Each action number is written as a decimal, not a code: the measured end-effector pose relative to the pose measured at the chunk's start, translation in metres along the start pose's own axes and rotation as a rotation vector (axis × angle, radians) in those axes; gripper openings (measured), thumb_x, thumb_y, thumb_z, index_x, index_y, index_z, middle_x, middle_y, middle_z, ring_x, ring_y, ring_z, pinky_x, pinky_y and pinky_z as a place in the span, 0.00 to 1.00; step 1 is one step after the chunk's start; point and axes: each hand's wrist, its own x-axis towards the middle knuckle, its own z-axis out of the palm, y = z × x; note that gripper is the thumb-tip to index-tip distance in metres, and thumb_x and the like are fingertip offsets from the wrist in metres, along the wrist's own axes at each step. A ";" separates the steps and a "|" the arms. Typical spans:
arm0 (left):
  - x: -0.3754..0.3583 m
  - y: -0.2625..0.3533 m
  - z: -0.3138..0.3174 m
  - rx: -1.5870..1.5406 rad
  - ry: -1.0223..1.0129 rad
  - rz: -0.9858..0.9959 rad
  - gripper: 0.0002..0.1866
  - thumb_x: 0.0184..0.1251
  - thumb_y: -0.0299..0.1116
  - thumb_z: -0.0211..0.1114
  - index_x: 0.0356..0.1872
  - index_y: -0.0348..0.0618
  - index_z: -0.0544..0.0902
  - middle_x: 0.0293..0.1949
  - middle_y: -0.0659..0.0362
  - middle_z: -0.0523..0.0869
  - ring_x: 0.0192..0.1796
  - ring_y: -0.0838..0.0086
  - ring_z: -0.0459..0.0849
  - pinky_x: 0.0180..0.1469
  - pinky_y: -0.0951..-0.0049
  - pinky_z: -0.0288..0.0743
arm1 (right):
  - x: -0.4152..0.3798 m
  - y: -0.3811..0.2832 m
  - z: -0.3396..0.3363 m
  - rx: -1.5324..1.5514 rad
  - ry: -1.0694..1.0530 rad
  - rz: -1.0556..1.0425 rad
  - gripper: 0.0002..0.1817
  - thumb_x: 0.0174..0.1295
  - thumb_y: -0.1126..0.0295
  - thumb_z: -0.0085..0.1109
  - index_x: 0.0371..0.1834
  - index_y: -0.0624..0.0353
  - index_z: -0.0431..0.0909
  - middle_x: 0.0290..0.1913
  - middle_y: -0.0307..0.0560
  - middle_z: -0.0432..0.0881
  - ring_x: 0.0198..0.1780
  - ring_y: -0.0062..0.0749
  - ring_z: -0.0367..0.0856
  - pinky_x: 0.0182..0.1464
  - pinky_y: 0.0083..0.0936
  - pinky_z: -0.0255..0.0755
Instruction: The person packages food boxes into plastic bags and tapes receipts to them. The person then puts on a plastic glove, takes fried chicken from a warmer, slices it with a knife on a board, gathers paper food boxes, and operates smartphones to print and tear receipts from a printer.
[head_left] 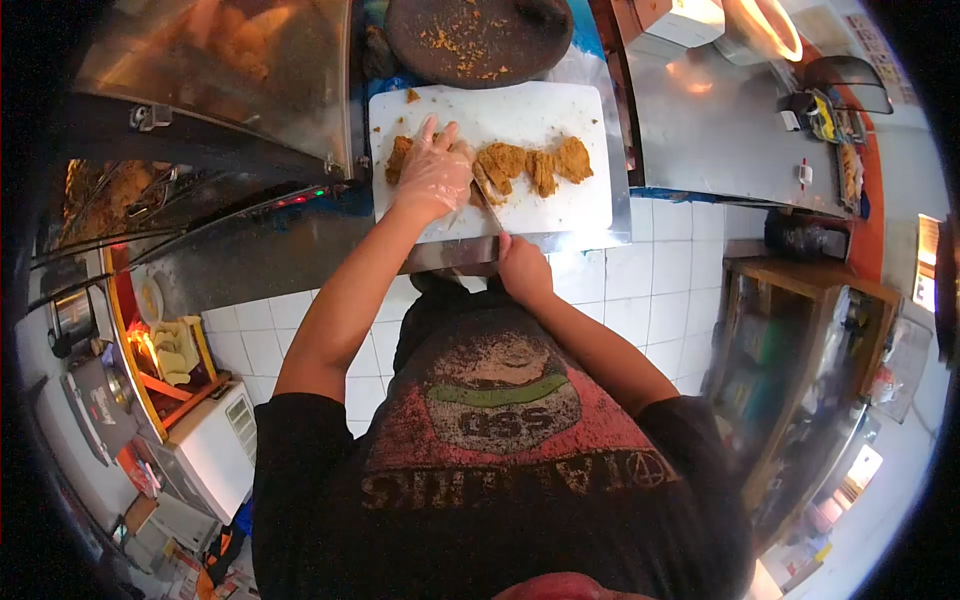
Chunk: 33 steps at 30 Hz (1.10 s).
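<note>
My left hand (436, 175), in a clear plastic glove, presses down on a piece of golden-brown fried chicken (398, 158) at the left of a white cutting board (560, 105). Its fingers cover part of that piece. My right hand (524, 268), bare, is wrapped round the handle of a knife (489, 196) at the board's near edge. The blade points away from me, its tip close beside my left hand and the chicken. To its right, cut fried chicken pieces (541, 171) lie in a row, with crumbs scattered about the board.
Beyond the board sits a dark round stone mortar (480, 45) with orange residue in it. A glass-fronted food case (220, 70) stands at the left, and a steel counter (740, 130) at the right. A wooden cabinet (790, 290) stands further right on the tiled floor.
</note>
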 end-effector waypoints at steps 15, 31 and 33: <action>0.047 0.001 0.007 -0.147 0.036 0.092 0.34 0.62 0.28 0.54 0.73 0.45 0.65 0.74 0.54 0.67 0.79 0.57 0.55 0.79 0.46 0.37 | 0.039 0.017 -0.049 -0.005 0.017 0.005 0.32 0.75 0.47 0.39 0.34 0.67 0.81 0.35 0.72 0.83 0.40 0.70 0.82 0.47 0.57 0.75; 0.064 0.008 0.016 -0.258 0.151 0.206 0.34 0.61 0.22 0.52 0.74 0.46 0.65 0.73 0.55 0.69 0.78 0.59 0.58 0.79 0.51 0.42 | 0.024 0.020 -0.054 0.155 0.060 0.078 0.31 0.75 0.49 0.40 0.32 0.68 0.81 0.33 0.72 0.82 0.39 0.70 0.81 0.45 0.55 0.73; 0.067 0.011 0.013 -0.258 0.038 0.173 0.34 0.61 0.22 0.52 0.73 0.47 0.66 0.72 0.55 0.70 0.78 0.59 0.58 0.79 0.50 0.43 | 0.030 0.022 -0.046 0.103 0.049 0.100 0.31 0.76 0.49 0.40 0.33 0.68 0.81 0.33 0.72 0.82 0.39 0.70 0.81 0.44 0.56 0.74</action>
